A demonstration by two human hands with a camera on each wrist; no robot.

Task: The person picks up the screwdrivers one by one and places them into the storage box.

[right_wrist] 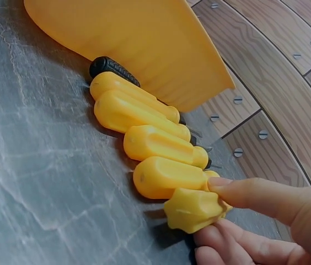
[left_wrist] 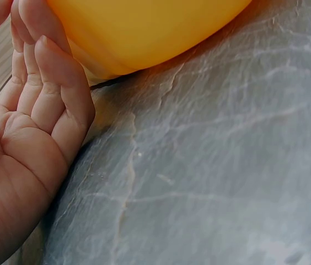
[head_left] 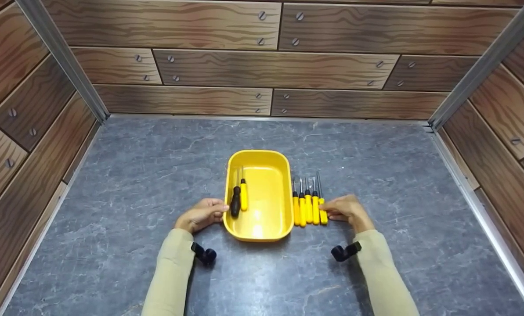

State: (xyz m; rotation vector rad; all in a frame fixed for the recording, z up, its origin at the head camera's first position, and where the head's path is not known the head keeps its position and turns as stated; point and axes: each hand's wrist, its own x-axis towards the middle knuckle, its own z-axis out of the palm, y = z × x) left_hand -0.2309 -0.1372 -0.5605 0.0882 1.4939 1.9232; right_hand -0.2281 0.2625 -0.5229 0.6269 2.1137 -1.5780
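A yellow plastic tray (head_left: 268,193) stands on the grey surface. Inside it, along the left wall, lie a black-handled screwdriver (head_left: 235,202) and a yellow-handled screwdriver (head_left: 243,195). My left hand (head_left: 204,213) grips the tray's left rim, thumb on top and fingers against the outer wall. To the tray's right, several yellow-handled screwdrivers (head_left: 308,208) lie side by side, tips pointing away. My right hand (head_left: 347,210) pinches the ridged handle of the rightmost screwdriver (right_wrist: 194,211) between thumb and fingers. A black handle (right_wrist: 111,70) shows beside the tray wall in the right wrist view.
Wood-patterned walls (head_left: 218,68) enclose the grey marbled surface (head_left: 147,158) at the back and both sides. Metal strips (head_left: 486,210) run along its edges. A small black camera mount (head_left: 345,252) sits at each wrist.
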